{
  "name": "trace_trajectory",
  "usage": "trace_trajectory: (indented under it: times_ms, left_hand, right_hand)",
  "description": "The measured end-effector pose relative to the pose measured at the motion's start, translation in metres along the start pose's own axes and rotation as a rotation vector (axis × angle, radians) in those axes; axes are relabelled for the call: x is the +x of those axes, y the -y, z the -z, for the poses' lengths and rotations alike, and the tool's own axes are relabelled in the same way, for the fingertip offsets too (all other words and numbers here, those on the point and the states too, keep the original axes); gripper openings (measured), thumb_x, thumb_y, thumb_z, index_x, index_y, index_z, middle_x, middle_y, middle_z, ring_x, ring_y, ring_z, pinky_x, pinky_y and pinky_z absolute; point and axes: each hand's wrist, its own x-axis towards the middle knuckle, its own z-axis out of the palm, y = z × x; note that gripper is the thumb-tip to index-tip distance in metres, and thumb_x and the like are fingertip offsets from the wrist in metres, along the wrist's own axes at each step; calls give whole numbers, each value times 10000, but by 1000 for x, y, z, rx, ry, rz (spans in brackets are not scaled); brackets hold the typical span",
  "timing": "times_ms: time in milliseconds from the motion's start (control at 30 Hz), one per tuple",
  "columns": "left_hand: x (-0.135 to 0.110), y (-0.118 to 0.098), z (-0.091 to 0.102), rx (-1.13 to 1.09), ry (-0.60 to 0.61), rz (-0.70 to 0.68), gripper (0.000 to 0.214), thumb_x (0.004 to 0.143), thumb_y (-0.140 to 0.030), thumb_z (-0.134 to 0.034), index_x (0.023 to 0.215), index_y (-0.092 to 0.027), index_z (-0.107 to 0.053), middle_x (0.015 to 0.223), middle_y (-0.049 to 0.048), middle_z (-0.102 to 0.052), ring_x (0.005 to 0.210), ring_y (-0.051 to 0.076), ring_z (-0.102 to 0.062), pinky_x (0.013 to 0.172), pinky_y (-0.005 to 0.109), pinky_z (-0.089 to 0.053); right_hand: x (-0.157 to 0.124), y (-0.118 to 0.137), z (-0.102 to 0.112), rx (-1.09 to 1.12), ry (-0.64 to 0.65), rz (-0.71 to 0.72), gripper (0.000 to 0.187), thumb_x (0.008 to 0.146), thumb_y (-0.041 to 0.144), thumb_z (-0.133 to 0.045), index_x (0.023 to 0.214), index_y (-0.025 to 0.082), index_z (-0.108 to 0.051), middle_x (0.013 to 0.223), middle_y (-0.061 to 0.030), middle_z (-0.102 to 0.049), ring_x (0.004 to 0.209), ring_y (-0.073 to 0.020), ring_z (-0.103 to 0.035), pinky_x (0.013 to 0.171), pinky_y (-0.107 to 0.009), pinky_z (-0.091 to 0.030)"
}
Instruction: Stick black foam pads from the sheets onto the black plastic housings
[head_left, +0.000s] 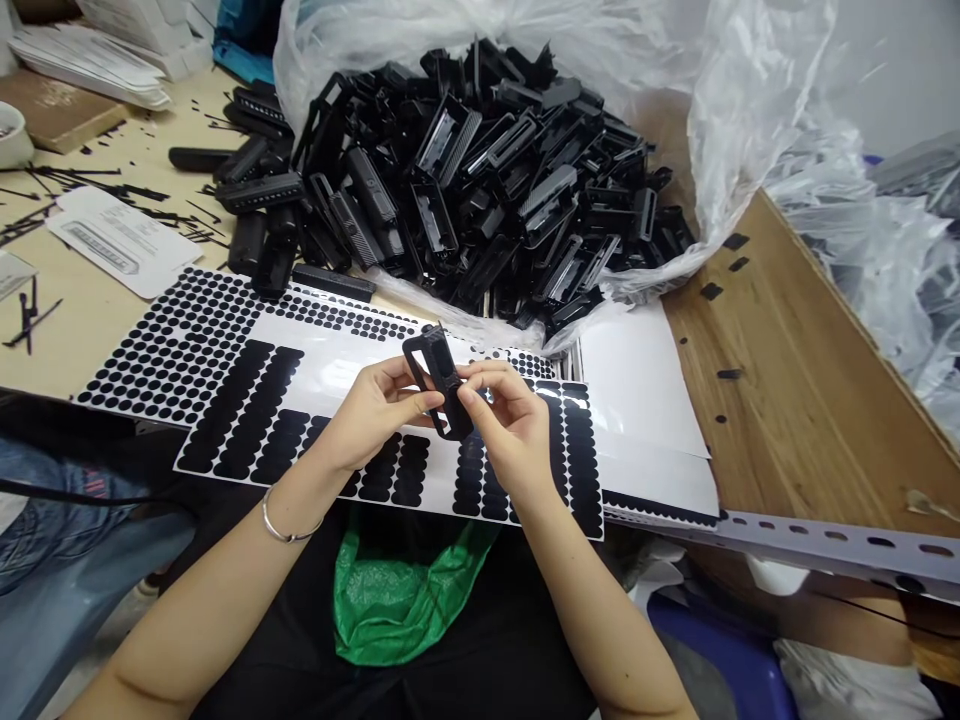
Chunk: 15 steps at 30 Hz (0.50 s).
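Observation:
Both hands hold one black plastic housing (437,375), long and narrow with a slot along its side, tilted above the sticker sheets. My left hand (379,410) is closed round its left side, thumb on the front. On the right side, my right hand (510,420) pinches the part between thumb and forefinger; whether a small sticker is in that pinch is hidden. Beneath the hands lies a white sheet (322,370) with rows of round black stickers, some rows peeled off. Behind it a large pile of similar black housings (480,190) spills from a clear plastic bag (720,150).
A printed card (124,240) and scattered black strips lie on the left of the table. White paper (637,370) and a wooden board (810,370) are at right, above a perforated metal edge (832,540). A green bag (405,600) hangs at my lap. Another person's jeans (67,560) show at left.

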Motion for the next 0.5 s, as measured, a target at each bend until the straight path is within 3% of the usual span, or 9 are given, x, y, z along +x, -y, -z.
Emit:
trace_trajectory:
  times_ms: [167, 300, 367, 433, 500]
  left_hand:
    - [0, 2, 0, 2, -6, 6, 330, 588, -274, -944, 816, -158, -737, 765, 10, -721, 682, 154, -700, 607, 259, -644]
    - [1, 1, 4, 23, 25, 25, 321, 581, -271, -945, 783, -152, -727, 754, 17, -733, 668, 156, -702, 607, 261, -638]
    - [2, 1, 5, 38, 68, 45, 323, 592, -277, -939, 811, -158, -732, 786, 27, -747, 698, 176, -716, 621, 281, -642]
    - [2, 2, 6, 78, 99, 70, 329, 602, -279, -932, 839, -162, -737, 811, 36, -756, 710, 186, -719, 623, 289, -637]
    - [2, 3, 6, 125, 105, 83, 329, 606, -274, -927, 853, -166, -739, 810, 34, -754, 709, 182, -714, 622, 277, -624]
  right_hand:
    - [-3, -2, -1, 31, -26, 6, 115, 859, 257, -757, 770, 233, -689, 913, -33, -642, 1013, -212, -676, 866, -367, -585]
    - [-1, -4, 1, 83, -76, -64, 322, 780, 295, -837, 639, 224, -557, 769, 10, -560, 1004, -228, -698, 934, -397, -574]
    - [1, -5, 2, 159, -93, -120, 402, 689, 324, -906, 667, 231, -516, 794, 23, -571, 980, -226, -703, 922, -400, -583]
    - [2, -7, 3, 244, -18, -194, 417, 621, 358, -943, 788, 247, -578, 934, 8, -642, 977, -222, -698, 895, -396, -592]
    - [1, -9, 2, 262, 101, -257, 392, 664, 407, -915, 903, 252, -645, 1024, -15, -682, 968, -211, -687, 912, -398, -579]
